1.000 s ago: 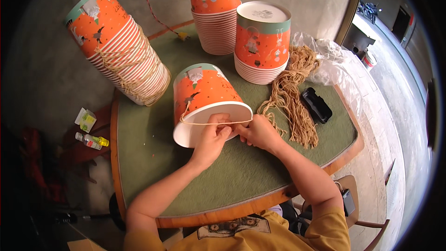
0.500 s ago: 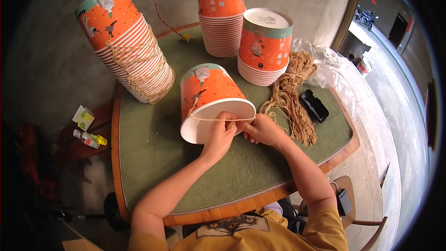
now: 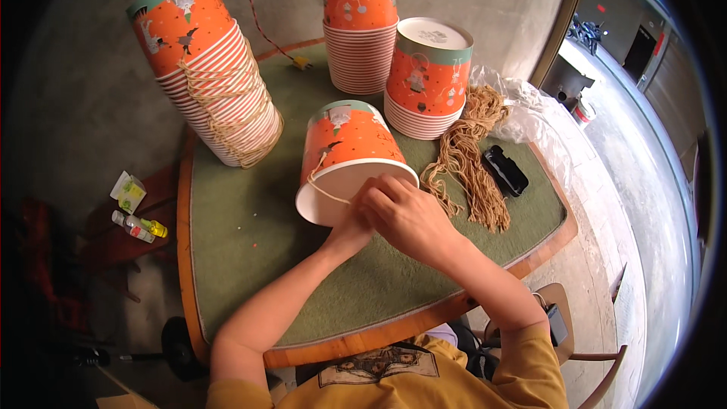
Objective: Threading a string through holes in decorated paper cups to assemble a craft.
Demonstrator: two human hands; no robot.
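An orange paper bucket with a green band lies tipped in the middle of the table, its white open mouth toward me. A thin tan cord comes through its side near the rim and runs across the mouth into my hands. At the mouth, my left hand is closed on the cord, its fingertips mostly covered. Crossing over it, my right hand has its fingers bent and pinched together at the cord. The exact pinch point is hidden behind the right hand's knuckles.
A tall nested bucket stack with cords along its side leans at left. Two more upside-down stacks, one taller and one shorter, stand behind. A tan cord bundle, black plastic case and clear plastic bag lie right.
My right hand has moved left, over my left hand, with its back now showing. The cord that stretched straight across the bucket mouth now sags down into my hands.
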